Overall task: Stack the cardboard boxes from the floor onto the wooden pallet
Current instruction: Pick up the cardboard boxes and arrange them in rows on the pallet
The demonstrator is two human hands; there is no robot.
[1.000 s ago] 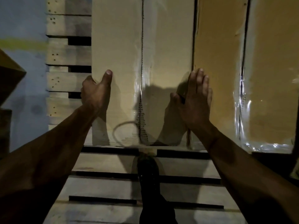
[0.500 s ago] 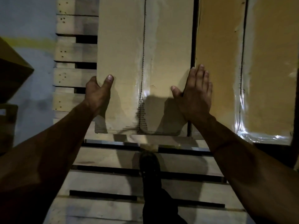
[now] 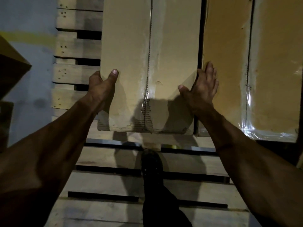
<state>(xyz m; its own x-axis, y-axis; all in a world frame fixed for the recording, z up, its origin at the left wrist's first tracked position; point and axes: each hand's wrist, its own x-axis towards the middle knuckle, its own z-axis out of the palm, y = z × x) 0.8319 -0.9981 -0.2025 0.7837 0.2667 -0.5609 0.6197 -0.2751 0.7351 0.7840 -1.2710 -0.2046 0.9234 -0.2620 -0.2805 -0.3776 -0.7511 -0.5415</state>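
Observation:
A long taped cardboard box (image 3: 131, 51) lies on the wooden pallet (image 3: 106, 158), its near end toward me. My left hand (image 3: 102, 86) grips its left edge, thumb on top and fingers curled round the side. My right hand (image 3: 200, 89) lies flat with straight fingers against the box's right edge, in the gap beside a second cardboard box (image 3: 227, 66) that sits on the pallet to the right.
My dark shoe (image 3: 151, 164) stands on the pallet slats below the box. Another cardboard box (image 3: 11, 69) shows at the left edge, over the grey floor (image 3: 31, 89). The second box has shiny tape at its near end.
The box between my hands has slid away from me across the pallet, and both hands have moved forward with it. The right hand now sits lower along the box's edge.

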